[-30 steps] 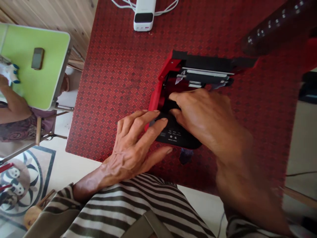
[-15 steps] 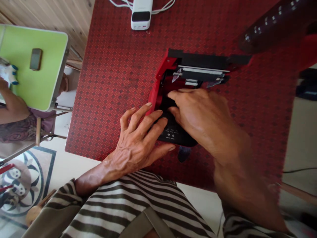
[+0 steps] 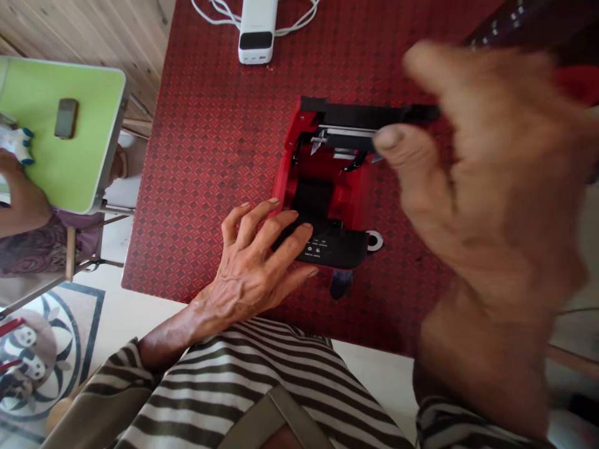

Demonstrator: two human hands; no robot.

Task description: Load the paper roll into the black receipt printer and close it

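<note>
A red and black small printer (image 3: 327, 181) sits with its lid open on a red patterned tablecloth (image 3: 219, 137). My left hand (image 3: 255, 265) lies flat with fingers spread, its fingertips on the printer's black front panel (image 3: 334, 246). My right hand (image 3: 486, 181) is lifted above the printer's right side, close to the camera and blurred by motion; whether it holds anything is unclear. A small white ring (image 3: 374, 241) lies beside the printer's front right corner.
A white power bank (image 3: 256, 28) with white cables lies at the cloth's far edge. A green side table (image 3: 70, 149) with a phone (image 3: 65, 117) stands at left, where another person's hand (image 3: 21, 199) rests. A patterned rug (image 3: 37, 349) covers the floor.
My right hand has lifted out of the printer's open bay and moved up and right, toward the camera. The bay and the white ring now show. My left hand has stayed.
</note>
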